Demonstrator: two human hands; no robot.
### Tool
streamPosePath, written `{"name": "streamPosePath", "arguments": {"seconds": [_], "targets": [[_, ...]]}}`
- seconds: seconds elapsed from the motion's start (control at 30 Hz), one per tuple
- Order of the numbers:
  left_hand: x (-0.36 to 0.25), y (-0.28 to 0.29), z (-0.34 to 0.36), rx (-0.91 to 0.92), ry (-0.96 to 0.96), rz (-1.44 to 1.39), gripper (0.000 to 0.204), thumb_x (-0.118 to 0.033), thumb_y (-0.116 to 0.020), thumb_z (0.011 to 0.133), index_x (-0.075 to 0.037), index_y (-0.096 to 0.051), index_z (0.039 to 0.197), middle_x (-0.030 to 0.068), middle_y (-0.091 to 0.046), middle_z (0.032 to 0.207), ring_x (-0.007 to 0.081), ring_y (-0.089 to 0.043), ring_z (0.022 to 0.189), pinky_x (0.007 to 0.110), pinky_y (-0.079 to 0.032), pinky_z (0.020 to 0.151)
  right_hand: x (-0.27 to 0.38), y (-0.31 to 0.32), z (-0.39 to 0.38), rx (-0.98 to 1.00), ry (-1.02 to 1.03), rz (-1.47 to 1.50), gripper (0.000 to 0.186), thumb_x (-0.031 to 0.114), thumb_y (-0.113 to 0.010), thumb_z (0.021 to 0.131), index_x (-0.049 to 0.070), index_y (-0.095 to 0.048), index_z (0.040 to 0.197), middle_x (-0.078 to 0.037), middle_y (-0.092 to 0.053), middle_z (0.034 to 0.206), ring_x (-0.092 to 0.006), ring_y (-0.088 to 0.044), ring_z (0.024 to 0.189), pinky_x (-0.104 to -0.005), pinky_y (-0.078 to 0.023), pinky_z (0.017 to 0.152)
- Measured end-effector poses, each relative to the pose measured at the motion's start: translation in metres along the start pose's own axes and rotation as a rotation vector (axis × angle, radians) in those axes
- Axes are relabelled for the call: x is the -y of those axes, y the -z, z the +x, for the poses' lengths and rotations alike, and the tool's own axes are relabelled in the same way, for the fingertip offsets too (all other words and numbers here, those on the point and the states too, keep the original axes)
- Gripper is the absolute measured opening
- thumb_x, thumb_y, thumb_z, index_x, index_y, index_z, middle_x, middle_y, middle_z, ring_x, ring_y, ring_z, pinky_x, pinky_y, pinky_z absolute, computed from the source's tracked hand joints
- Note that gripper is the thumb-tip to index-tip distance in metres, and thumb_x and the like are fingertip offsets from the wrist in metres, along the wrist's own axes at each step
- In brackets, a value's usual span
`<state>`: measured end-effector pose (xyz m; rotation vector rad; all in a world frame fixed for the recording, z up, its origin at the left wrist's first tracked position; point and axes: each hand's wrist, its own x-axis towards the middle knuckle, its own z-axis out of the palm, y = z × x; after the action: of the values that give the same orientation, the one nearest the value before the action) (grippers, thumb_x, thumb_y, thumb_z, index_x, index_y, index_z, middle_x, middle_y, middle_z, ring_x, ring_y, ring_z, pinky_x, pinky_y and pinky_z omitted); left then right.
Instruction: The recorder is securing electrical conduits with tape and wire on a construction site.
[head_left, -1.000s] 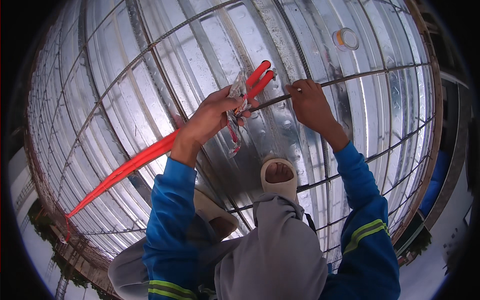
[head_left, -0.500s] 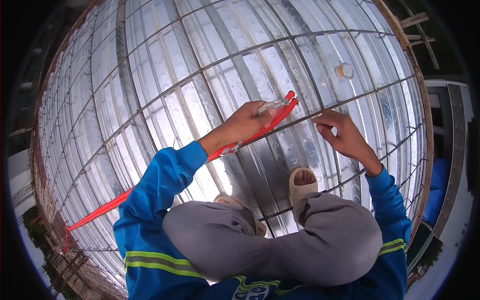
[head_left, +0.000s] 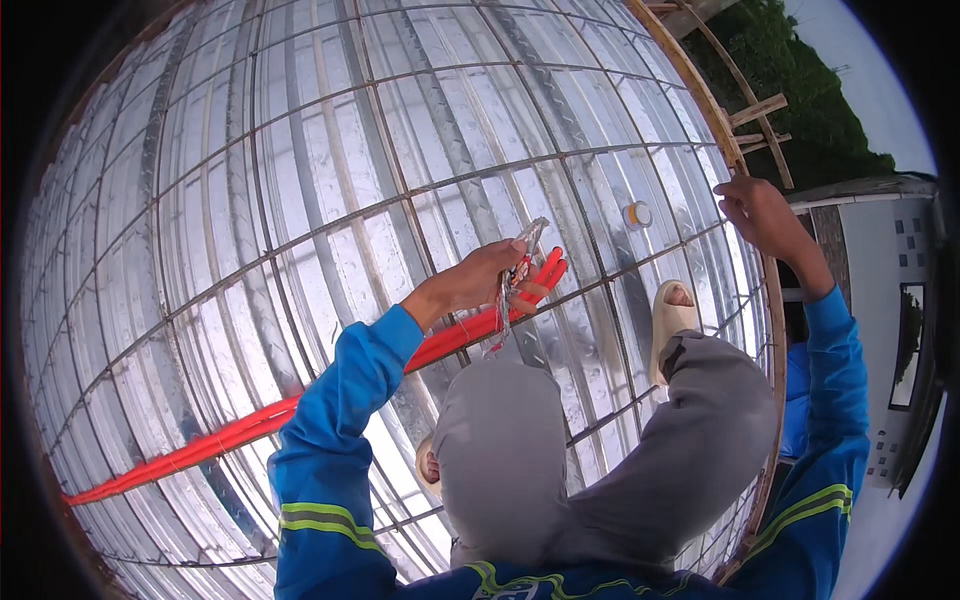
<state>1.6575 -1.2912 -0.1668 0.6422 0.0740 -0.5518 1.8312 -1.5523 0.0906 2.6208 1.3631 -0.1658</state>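
My left hand (head_left: 478,280) is closed on a crumpled clear plastic wrapper (head_left: 535,235); loose strips of it hang below the fingers. Under that hand run red flexible conduits (head_left: 470,330), their ends side by side just past my fingertips, and some fingers lie against them. The conduits stretch left across a grid of steel bars (head_left: 390,205) over ribbed metal decking (head_left: 330,190). Out to the right, my right hand (head_left: 765,220) is raised by the wooden edge board, fingers curled together. Whatever those fingers may hold is too small to make out.
A small clear container with a yellow and white label (head_left: 637,215) lies on the decking. A wooden edge board (head_left: 715,110) bounds the right side, with timber pieces (head_left: 760,110) beyond it. My sandalled foot (head_left: 675,325) stands among the bars. A blue tarp-like sheet (head_left: 795,400) shows outside.
My right hand has moved right, away from the conduit ends to the edge board. My view and legs have shifted, with one foot farther right. My left hand keeps the plastic wrapper.
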Motion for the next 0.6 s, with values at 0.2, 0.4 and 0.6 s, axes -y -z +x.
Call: {"name": "streamPosePath", "arguments": {"seconds": [0.2, 0.4, 0.6], "targets": [[-0.015, -0.017, -0.011, -0.048, -0.08, 0.266, 0.035, -0.038, -0.039, 0.098, -0.008, -0.047, 0.113, 0.0028, -0.053, 0.085, 0.0079, -0.045, 0.063, 0.022, -0.038, 0.051, 0.026, -0.016, 0.026, 0.103, 0.227, -0.079, 0.018, 0.009, -0.061, 0.076, -0.001, -0.065, 0.091, -0.016, -0.061, 0.08, -0.0332, -0.06, 0.077, -0.0406, -0.049, 0.071], [-0.028, -0.02, 0.019, -0.299, -0.067, 0.462, 0.037, -0.044, -0.041, 0.096, -0.009, -0.048, 0.105, -0.0025, -0.043, 0.073, 0.0028, -0.033, 0.055, 0.018, -0.029, 0.046, -0.003, -0.07, 0.092, 0.09, 0.371, 0.221, 0.019, 0.014, -0.057, 0.081, 0.002, -0.065, 0.092, -0.014, -0.061, 0.082, -0.0327, -0.06, 0.077, -0.0416, -0.049, 0.073], [-0.056, -0.043, 0.079, -0.524, 0.015, 0.624, 0.048, -0.054, -0.048, 0.09, -0.007, -0.049, 0.102, -0.002, -0.043, 0.072, 0.0045, -0.035, 0.056, 0.02, -0.032, 0.048, -0.075, -0.157, 0.145, 0.11, 0.51, 0.631, 0.021, 0.016, -0.055, 0.084, 0.002, -0.064, 0.096, -0.015, -0.061, 0.084, -0.0325, -0.06, 0.076, -0.0409, -0.048, 0.071]]}}
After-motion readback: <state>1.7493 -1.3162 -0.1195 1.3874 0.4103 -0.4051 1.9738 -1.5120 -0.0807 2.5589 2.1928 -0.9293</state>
